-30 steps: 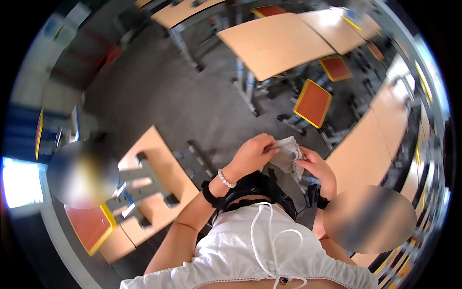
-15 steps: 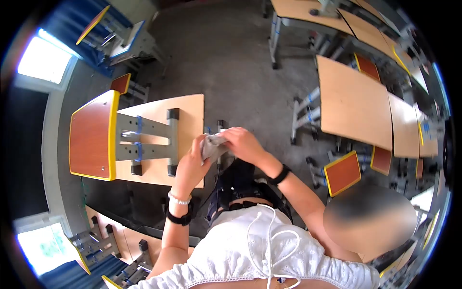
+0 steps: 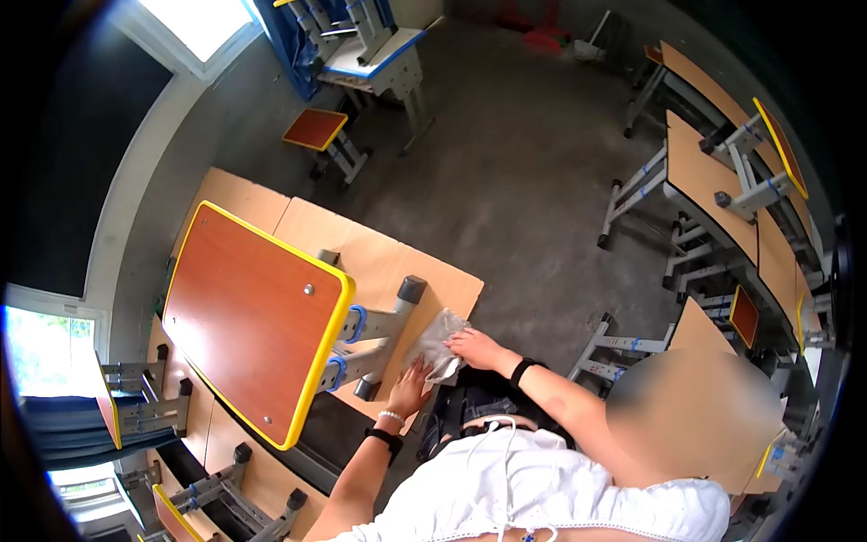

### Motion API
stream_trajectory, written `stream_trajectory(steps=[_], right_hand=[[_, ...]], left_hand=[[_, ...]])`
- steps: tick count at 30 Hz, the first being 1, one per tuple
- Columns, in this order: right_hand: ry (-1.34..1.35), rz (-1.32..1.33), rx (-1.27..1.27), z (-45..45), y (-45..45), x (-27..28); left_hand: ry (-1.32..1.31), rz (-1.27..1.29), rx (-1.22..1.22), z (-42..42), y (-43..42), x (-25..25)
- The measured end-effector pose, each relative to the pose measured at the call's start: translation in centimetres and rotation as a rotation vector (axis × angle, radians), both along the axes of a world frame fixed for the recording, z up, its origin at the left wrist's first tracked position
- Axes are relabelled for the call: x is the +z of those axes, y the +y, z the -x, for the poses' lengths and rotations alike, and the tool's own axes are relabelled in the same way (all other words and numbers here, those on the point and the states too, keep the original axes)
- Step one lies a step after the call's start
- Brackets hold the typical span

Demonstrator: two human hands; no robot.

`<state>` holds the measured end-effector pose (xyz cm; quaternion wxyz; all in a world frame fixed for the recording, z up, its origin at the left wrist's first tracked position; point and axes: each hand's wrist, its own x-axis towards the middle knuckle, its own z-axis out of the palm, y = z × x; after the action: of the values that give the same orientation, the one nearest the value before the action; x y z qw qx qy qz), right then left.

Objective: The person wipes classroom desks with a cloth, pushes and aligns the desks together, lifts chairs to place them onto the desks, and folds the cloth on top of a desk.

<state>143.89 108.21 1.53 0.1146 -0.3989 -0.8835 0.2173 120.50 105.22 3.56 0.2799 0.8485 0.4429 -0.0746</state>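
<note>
A crumpled light grey cloth (image 3: 435, 341) lies spread at the right edge of a wooden desk (image 3: 370, 248). My left hand (image 3: 410, 387), with a beaded bracelet and a black band at the wrist, touches the cloth's lower left side, fingers apart. On the cloth's right side rests my right hand (image 3: 479, 349), its fingers stretched out over the fabric. Just left of the cloth, an upturned stool with a reddish-brown seat (image 3: 257, 316) and yellow edging sits on the desk, its grey legs (image 3: 384, 334) close to my hands.
Another desk (image 3: 713, 181) bearing a stool (image 3: 781, 149) stands at the right. A small stool (image 3: 316, 129) and a blue-edged desk (image 3: 375, 61) are at the upper left. Grey floor (image 3: 515, 163) lies between the rows. More desks (image 3: 262, 474) stand at the lower left.
The view has turned toward the desk with the upturned stool. The cloth, earlier held bunched in both hands above the floor, now lies spread on the desk with both hands on it.
</note>
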Motion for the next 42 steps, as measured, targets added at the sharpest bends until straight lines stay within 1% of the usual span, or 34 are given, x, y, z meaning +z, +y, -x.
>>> stream_trajectory(steps=[1, 2, 5, 6, 9, 10, 13, 14, 17, 18, 21, 22, 25, 26, 27, 29, 30, 33, 34, 37, 38, 39, 40, 41, 42], right_hand=[[0.014, 0.019, -0.002, -0.3, 0.9, -0.2], [0.021, 0.007, 0.018, -0.4, 1.6, -0.3], [0.073, 0.15, 0.108, -1.4, 3.8, -0.8], [0.077, 0.168, 0.113, -1.8, 4.4, -0.9], [0.16, 0.266, 0.124, -3.5, 7.8, -0.1], [0.185, 0.29, 0.114, -4.2, 9.1, 0.6], [0.108, 0.354, 0.188, -5.9, 13.1, -0.6], [0.141, 0.301, 0.222, -6.7, 14.5, -0.4], [0.103, 0.428, 0.336, -8.4, 18.7, 0.2], [0.207, 0.392, 0.378, -8.9, 20.0, -0.1], [0.045, 0.414, 0.465, -9.9, 24.0, -0.4], [0.064, 0.426, 0.478, -10.5, 25.8, 1.7], [0.009, 0.478, 0.507, -12.7, 31.4, 4.8], [-0.004, 0.498, 0.515, -13.5, 33.2, 5.6], [0.049, 0.515, 0.506, -14.2, 34.6, 5.0], [0.117, 0.565, 0.516, -15.4, 37.2, 5.1], [0.123, 0.589, 0.507, -15.7, 38.2, 5.3], [0.132, 0.771, 0.41, -15.9, 40.2, 8.2], [0.18, 0.704, 0.434, -15.4, 40.5, 6.4], [0.231, 0.707, 0.492, -14.3, 41.0, 5.2], [0.193, 0.693, 0.535, -14.0, 41.5, 5.4], [0.168, 0.684, 0.563, -13.7, 41.9, 4.3], [0.127, 0.691, 0.565, -13.6, 42.7, 4.7], [0.092, 0.687, 0.57, -13.1, 43.9, 5.2], [0.065, 0.683, 0.578, -12.5, 45.2, 4.7]], left_hand=[[-0.001, 0.014, 0.014, -0.3, 0.8, 0.0], [0.027, -0.025, -0.002, -0.8, 1.3, 0.0], [0.101, -0.08, 0.015, -2.3, 2.8, 0.1], [0.063, -0.083, 0.059, -2.7, 3.0, -0.4], [-0.117, -0.207, 0.165, -4.1, 3.8, -3.1], [-0.16, -0.178, 0.211, -5.1, 4.7, -3.2], [-0.019, -0.091, 0.355, -9.6, 7.9, -0.7], [-0.025, -0.099, 0.378, -10.7, 8.7, -0.3], [0.014, -0.08, 0.407, -12.6, 10.5, -1.2], [-0.009, -0.122, 0.438, -13.3, 11.1, -0.9], [-0.025, -0.025, 0.575, -15.7, 13.7, 0.3], [-0.056, -0.154, 0.622, -16.8, 15.0, 1.5], [-0.188, 0.181, 0.922, -19.5, 19.9, 2.8], [-0.261, 0.023, 0.979, -20.6, 21.0, 3.1], [-0.261, 0.049, 0.987, -21.5, 21.7, 3.5], [-0.279, 0.103, 0.99, -23.3, 24.8, 7.3], [-0.239, 0.127, 0.984, -24.0, 25.9, 8.7], [-0.214, 0.042, 1.054, -24.7, 27.2, 9.2], [-0.259, -0.038, 1.08, -24.4, 27.2, 8.0], [-0.269, -0.188, 1.219, -24.3, 28.4, 7.6], [-0.313, -0.126, 1.268, -23.9, 28.9, 6.8], [-0.361, -0.058, 1.32, -23.5, 29.2, 6.1], [-0.436, 0.019, 1.374, -23.2, 30.4, 7.2], [-0.493, -0.01, 1.346, -22.6, 31.5, 7.1], [-0.427, 0.055, 1.315, -21.8, 32.6, 7.4]])
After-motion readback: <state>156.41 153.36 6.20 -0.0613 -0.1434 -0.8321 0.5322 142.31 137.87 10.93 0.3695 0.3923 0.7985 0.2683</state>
